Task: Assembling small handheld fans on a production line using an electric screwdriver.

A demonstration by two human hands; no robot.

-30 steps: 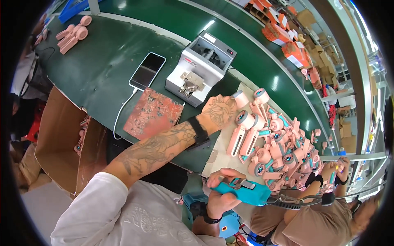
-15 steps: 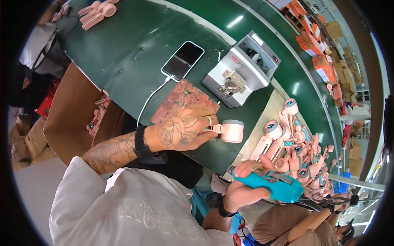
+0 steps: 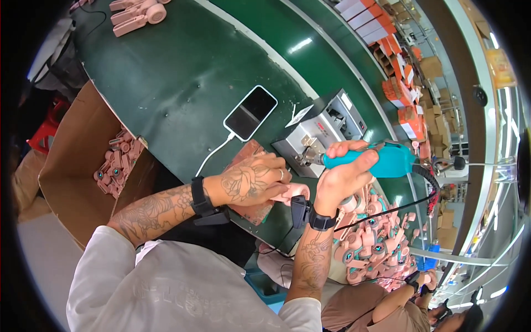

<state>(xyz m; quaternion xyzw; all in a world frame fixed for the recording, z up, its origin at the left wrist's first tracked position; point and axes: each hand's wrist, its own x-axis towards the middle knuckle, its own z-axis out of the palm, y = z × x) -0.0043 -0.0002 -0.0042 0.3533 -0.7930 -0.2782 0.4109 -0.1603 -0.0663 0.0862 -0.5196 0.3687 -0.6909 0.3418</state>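
My right hand (image 3: 347, 176) is wrapped round a teal corded electric screwdriver (image 3: 387, 161). Its tip reaches the metal front fitting of a grey box-shaped machine (image 3: 331, 123), which looks like a screw feeder; whether they touch I cannot tell. My left hand (image 3: 253, 180) grips a pink plastic part with a round head (image 3: 293, 191), just above a reddish mottled slab (image 3: 250, 214). My right wrist partly covers that round head, and the fingers hide the part's other end.
A white-edged phone (image 3: 250, 113) with a white cable (image 3: 213, 156) lies on the green table (image 3: 166, 99). Pink parts fill a cardboard box (image 3: 72, 160) at left; a pink-and-teal heap (image 3: 373, 243) lies at right. More pink parts (image 3: 138, 15) sit far left. A co-worker (image 3: 359, 307) is lower right.
My right hand has swung up and left with the screwdriver, from beside the heap to the grey machine's front. My left hand keeps hold of the pink part. The view has shifted.
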